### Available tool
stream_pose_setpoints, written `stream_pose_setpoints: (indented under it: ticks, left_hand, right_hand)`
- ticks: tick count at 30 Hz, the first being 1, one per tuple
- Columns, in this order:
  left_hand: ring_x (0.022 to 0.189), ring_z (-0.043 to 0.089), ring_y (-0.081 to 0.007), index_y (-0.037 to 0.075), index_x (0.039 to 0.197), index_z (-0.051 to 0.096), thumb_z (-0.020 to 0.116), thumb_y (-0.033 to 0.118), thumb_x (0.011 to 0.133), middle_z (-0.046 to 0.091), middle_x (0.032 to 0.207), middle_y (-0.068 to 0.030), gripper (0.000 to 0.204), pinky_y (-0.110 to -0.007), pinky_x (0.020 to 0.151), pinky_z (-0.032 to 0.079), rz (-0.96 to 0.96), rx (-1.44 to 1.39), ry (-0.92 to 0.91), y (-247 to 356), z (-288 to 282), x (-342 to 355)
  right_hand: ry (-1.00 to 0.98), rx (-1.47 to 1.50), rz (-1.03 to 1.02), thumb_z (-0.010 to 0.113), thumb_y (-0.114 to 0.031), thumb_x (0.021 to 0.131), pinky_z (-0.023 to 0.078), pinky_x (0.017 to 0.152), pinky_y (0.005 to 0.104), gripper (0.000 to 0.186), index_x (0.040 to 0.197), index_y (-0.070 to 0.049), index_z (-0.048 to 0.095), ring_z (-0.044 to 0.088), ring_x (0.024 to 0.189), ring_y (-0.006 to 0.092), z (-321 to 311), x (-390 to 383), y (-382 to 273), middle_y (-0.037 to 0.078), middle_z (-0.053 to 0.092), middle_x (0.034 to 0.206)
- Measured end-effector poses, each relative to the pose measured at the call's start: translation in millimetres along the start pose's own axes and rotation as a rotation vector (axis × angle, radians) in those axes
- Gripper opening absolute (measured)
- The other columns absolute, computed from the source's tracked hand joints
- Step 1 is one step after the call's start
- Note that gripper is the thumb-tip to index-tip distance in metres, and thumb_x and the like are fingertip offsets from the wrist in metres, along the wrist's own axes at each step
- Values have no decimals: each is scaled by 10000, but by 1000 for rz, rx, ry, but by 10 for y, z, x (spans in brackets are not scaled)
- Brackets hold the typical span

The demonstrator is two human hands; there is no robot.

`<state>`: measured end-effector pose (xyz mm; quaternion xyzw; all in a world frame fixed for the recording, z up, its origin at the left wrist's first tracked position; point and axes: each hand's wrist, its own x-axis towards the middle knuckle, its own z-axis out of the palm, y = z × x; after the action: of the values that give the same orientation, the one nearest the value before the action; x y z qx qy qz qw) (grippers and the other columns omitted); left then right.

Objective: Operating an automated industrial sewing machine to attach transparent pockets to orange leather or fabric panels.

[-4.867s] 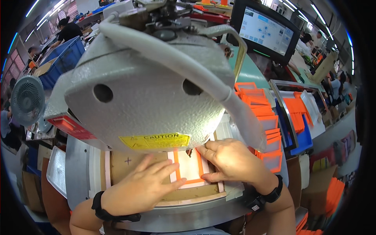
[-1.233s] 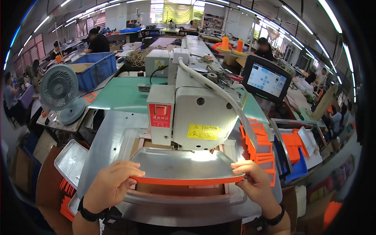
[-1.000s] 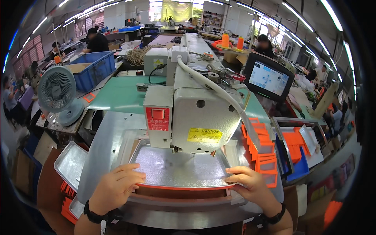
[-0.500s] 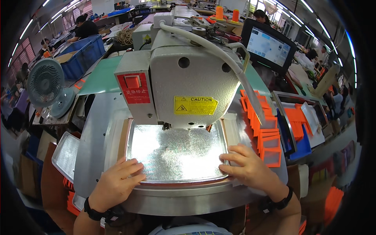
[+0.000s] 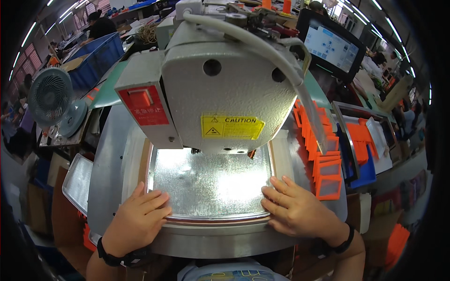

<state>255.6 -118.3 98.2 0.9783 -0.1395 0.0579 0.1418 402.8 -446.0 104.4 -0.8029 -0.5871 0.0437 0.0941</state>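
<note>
A shiny textured metal plate (image 5: 208, 182) lies flat on the bed of a grey industrial sewing machine (image 5: 225, 89), lit brightly under the machine head. My left hand (image 5: 138, 220) rests flat on the plate's near left corner, fingers spread. My right hand (image 5: 295, 208) presses flat on its near right corner. Neither hand grips anything. The needle area is hidden under the machine head.
A row of orange frame pieces (image 5: 326, 159) stands to the right of the machine. A blue bin (image 5: 358, 161) with more orange parts sits further right. A screen (image 5: 330, 44) is at the back right, a fan (image 5: 49, 96) at the left, a metal tray (image 5: 77, 182) at the near left.
The metal plate was held tilted up by both hands, then came down flat onto the machine bed. My head has moved closer and both hands now press its near corners.
</note>
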Motion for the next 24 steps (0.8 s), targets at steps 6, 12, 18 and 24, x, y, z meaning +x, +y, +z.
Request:
stream_pose_setpoints:
  ticks: [6, 12, 18, 24]
  left_hand:
    - [1118, 603, -297, 50, 1089, 641, 767, 285, 764, 648, 1031, -103, 421, -440, 1074, 399, 112, 72, -305, -143, 0, 474]
    - [1184, 552, -355, 83, 1321, 478, 829, 511, 647, 564, 1260, -157, 871, -457, 1004, 430, 361, 25, -269, -484, 215, 1180]
    - [1270, 496, -379, 75, 1418, 401, 839, 600, 566, 485, 1399, -202, 1092, -458, 1068, 384, 166, -66, -663, -351, 69, 1549]
    - [1381, 374, -400, 42, 1451, 386, 767, 620, 642, 413, 1475, -232, 1065, -461, 1130, 311, 318, 106, -443, -392, 129, 1249]
  right_hand:
    - [-15, -38, -50, 811, -241, 707, 400, 1063, 475, 520, 1109, 26, 618, 510, 1226, 358, -62, 1, 55, 170, 569, 1212]
    - [25, -34, -70, 816, -196, 680, 400, 1048, 441, 453, 1025, 31, 629, 526, 1176, 331, -13, 17, 68, 144, 592, 1116]
    - [63, 56, -69, 805, -203, 695, 400, 1052, 449, 439, 1032, 24, 640, 518, 1198, 346, 89, -56, 151, 143, 597, 1120]
    - [145, 50, -82, 777, -228, 698, 383, 1078, 439, 379, 924, 53, 662, 541, 1171, 356, 146, -84, 175, 161, 624, 1029]
